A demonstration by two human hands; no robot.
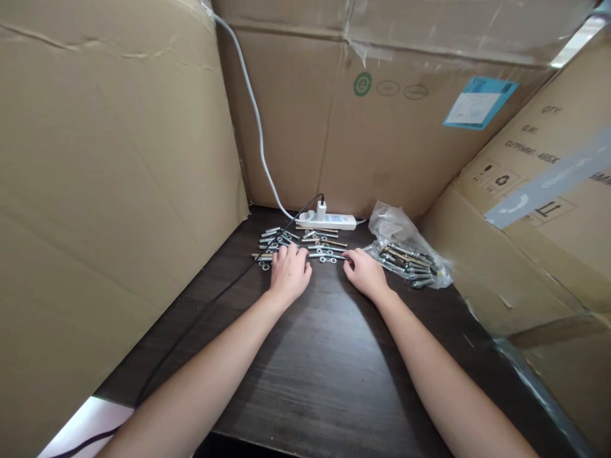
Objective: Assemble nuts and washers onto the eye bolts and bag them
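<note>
My left hand (290, 272) rests on the table with its fingers curled over the left group of metal parts. Its fingertips cover what they touch, so what it holds, if anything, is hidden. With thumb and fingers close together, my right hand (365, 272) is at the right end of a silvery bolt (329, 256) lying flat. Between the hands lie several washers (327, 260) and nuts. Behind them, rows of bolts and metal sleeves (324, 242) lie roughly sideways. More loose washers (264, 266) are left of my left hand.
A clear plastic bag (396, 226) of long bolts (405, 262) lies right of my right hand. A white power strip (334, 221) with a plugged-in charger stands behind the parts. A black cable (210, 305) crosses the dark table (315, 356). Cardboard boxes (305, 127) enclose three sides.
</note>
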